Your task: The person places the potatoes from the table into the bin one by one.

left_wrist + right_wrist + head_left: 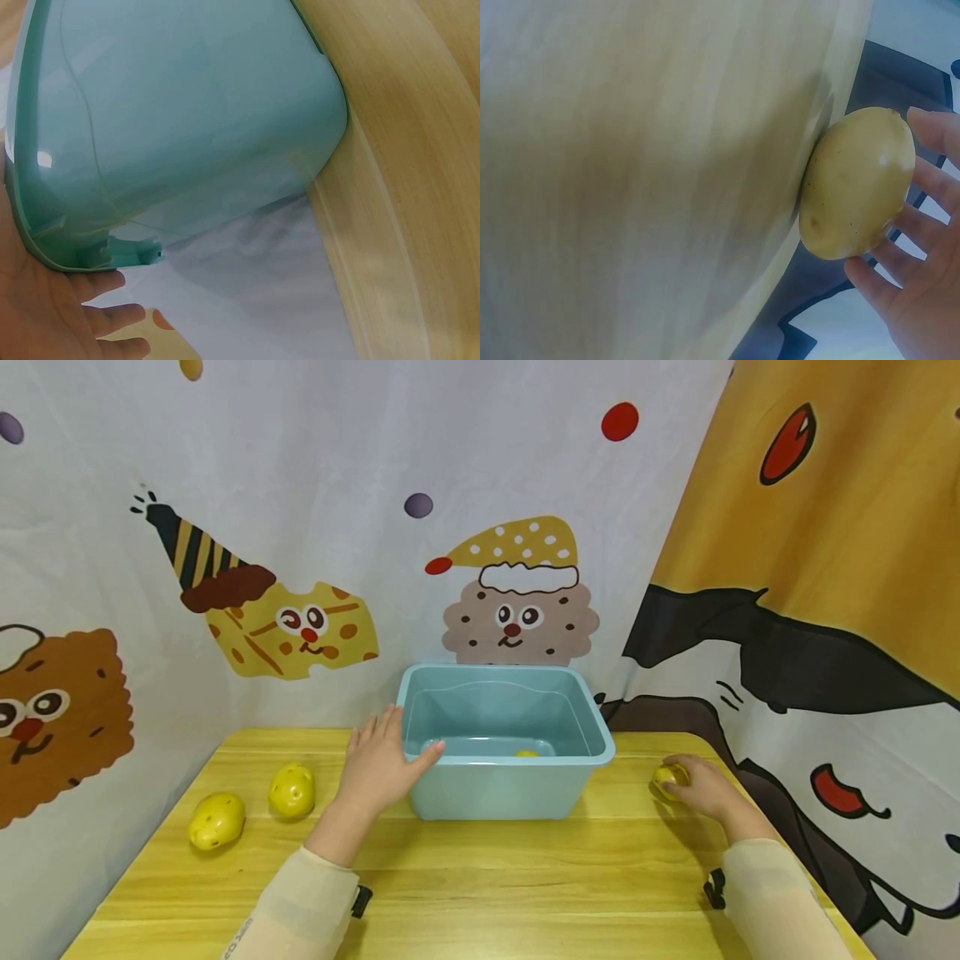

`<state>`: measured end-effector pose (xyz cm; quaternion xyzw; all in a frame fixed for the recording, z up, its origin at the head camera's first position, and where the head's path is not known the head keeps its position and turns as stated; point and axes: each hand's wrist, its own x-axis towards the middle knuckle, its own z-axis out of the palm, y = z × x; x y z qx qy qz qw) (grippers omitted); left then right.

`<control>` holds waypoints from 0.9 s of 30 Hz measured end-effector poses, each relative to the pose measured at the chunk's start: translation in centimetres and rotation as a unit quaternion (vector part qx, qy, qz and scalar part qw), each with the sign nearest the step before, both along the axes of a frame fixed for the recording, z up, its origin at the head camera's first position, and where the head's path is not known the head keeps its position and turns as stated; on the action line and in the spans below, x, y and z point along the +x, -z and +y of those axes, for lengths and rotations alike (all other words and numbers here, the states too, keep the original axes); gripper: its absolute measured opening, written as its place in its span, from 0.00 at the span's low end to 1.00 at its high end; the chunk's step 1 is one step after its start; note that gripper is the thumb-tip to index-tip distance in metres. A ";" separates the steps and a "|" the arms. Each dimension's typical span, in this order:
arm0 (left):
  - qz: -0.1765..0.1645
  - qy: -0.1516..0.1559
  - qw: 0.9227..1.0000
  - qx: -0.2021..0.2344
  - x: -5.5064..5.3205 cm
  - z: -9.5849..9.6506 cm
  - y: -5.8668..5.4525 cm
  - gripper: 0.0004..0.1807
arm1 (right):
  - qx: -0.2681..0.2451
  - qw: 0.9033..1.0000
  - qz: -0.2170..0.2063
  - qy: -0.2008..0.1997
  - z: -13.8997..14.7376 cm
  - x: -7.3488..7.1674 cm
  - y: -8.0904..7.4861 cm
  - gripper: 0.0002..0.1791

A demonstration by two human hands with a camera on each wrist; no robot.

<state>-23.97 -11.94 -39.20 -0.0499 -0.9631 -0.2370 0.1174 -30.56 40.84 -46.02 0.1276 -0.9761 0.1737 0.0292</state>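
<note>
A light blue plastic bin (491,789) stands on the wooden table. My left hand (378,764) rests at its left rim, fingers straight and thumb reaching over the front corner. In the left wrist view, that hand (45,307) lies along the bin's edge (64,266). On the right side of the table, my right hand (703,787) holds a yellow potato (667,781) between thumb and fingers. The right wrist view has this potato (859,184) low at the tabletop, with the fingers around its far side. Inside the bin, part of another yellow potato (527,753) shows above the front rim.
Two more yellow potatoes lie on the left of the table, one nearer (217,821) and one farther back (292,791). A patterned curtain (315,460) hangs right behind the table (480,885) and along its right side.
</note>
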 end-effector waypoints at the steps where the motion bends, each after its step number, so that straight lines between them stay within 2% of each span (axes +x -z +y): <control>1: 0.001 0.000 1.000 -0.002 0.0 0.0 0.0 0.57 | 0.002 1.000 -0.002 0.001 0.0 0.0 0.0 0.30; 10: -0.001 0.000 1.000 -0.004 0.1 0.0 -0.1 0.56 | 0.018 1.000 -0.011 0.014 0.2 -0.1 0.2 0.31; 27: -0.001 0.000 1.000 -0.008 0.0 -0.1 -0.1 0.59 | 0.016 0.999 -0.022 0.026 -0.1 0.2 0.0 0.32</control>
